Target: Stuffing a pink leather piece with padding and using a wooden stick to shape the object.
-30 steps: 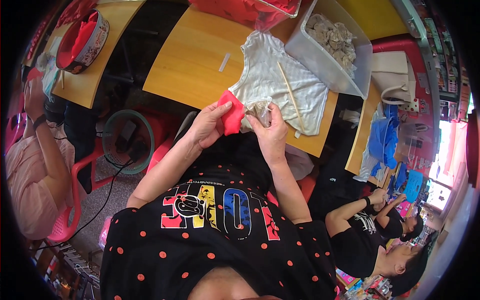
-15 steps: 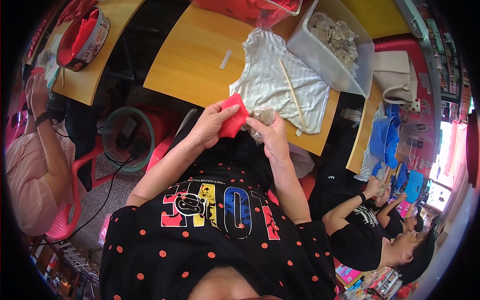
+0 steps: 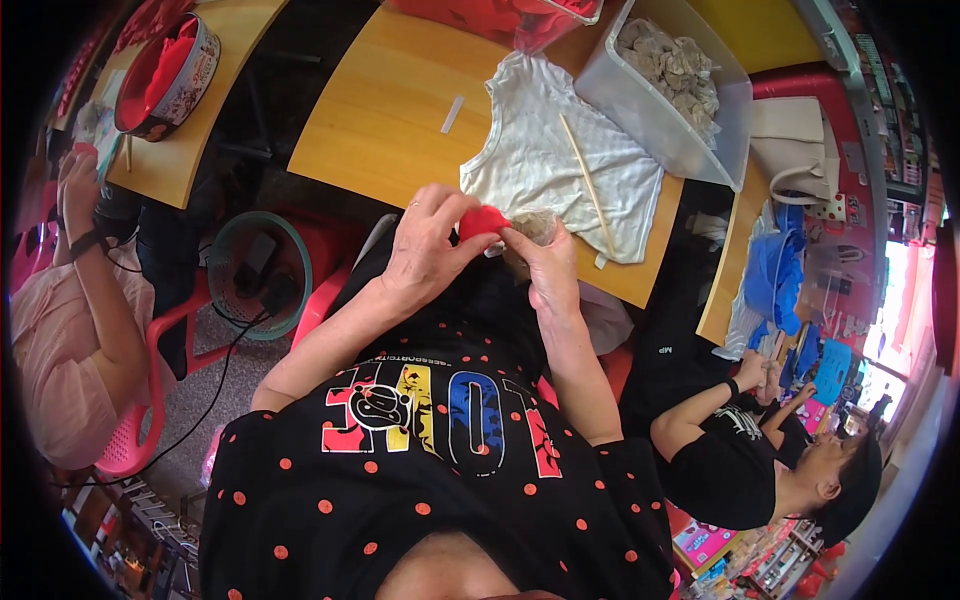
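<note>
Co-worker, one: pale pink sleeve (image 3: 95,310), dark wristband (image 3: 88,243). Tin (image 3: 193,90), one, round; printed pattern and lettering outside, red fabric within, pieces uncountable. Basket (image 3: 218,300), one, green, holding black devices (image 3: 255,258). Table (image 3: 360,130), wood-toned. Left hand (image 3: 428,245), one ring; thumb and fingers pinched together on the cloth. Top (image 3: 430,500), one, worn: black, orange-red dots, four large multicoloured letters, a line of small white print above them. White strip (image 3: 453,114), one, flat on the table. Red cloth (image 3: 480,222), one, bunched between the two hands at the table's near edge. Packet (image 3: 537,228), clear and brownish, crumpled. Right hand (image 3: 553,272): fingers curled about the packet, thumb against the cloth's edge. Red bin (image 3: 545,38), one, at the far edge. White shirt (image 3: 540,115), one, spread out. Stick (image 3: 585,180), one, on the shirt. Clear bin (image 3: 630,112), one, filled with beige bundles (image 3: 670,75), too crowded to count. Handbag (image 3: 790,135), one, cream. Co-worker, one, in black cap (image 3: 852,490) and black shirt, light print on the chest.
</note>
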Available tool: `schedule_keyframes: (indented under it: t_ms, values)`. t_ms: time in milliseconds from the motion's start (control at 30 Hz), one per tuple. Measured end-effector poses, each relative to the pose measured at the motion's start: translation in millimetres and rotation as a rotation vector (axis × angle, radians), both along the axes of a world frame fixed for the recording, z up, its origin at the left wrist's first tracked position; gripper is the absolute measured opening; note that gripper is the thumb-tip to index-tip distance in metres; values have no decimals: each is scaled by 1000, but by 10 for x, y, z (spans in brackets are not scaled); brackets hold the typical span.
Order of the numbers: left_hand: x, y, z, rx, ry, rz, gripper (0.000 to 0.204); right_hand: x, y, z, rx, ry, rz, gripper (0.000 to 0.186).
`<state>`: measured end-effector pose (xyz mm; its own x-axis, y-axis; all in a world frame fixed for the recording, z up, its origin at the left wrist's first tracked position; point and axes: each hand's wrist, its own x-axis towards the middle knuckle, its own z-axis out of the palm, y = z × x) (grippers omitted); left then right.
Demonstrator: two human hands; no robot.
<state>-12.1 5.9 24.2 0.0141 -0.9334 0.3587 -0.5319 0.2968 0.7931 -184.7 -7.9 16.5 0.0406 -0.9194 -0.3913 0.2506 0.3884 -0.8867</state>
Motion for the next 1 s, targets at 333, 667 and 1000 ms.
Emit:
schedule_keyframes:
  t_ms: [333,667,1000]
  values:
    - [-15,-58,0,-18,-2,-88,22,58,8,5,27,-5,-18,31]
    - [11,-61,-135,555,551,-127,18,80,-13,-24,-16,-28,45,26]
    - [43,-82,-48,505,388,-179,10,114,-16,-33,-52,-13,74,29]
